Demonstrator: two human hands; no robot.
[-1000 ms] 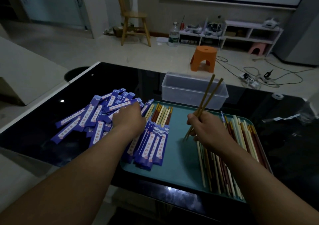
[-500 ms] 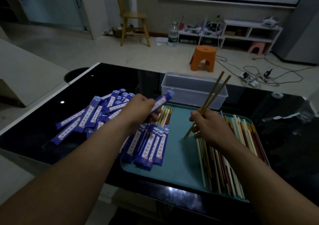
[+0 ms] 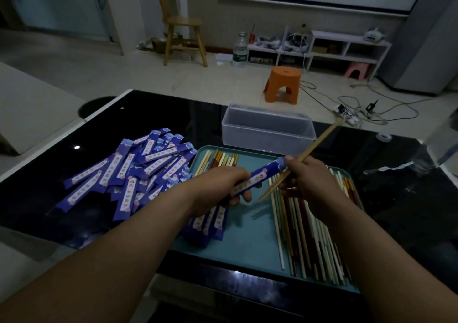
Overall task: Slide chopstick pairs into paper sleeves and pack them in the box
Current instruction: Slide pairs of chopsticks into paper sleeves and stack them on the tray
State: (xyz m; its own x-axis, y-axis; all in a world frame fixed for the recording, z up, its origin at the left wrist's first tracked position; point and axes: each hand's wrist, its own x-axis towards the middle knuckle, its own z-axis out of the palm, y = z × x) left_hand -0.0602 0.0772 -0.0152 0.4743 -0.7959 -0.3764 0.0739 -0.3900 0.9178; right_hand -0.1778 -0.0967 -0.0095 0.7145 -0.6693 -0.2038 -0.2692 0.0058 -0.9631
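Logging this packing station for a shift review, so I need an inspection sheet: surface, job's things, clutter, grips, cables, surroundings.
Surface: black glossy table; teal tray at its near edge.
Job's things: loose sleeves heaped left of the tray; filled sleeves and loose chopsticks on the tray; clear box beyond it.
Clutter: small white ring far right on the table.
Grips: left hand holds one sleeve; right hand holds chopstick pair, not yet inserted.
Cables: cords and power strip on the floor beyond the table.
Surroundings: orange stool, wooden chair, water bottle, white shelf.
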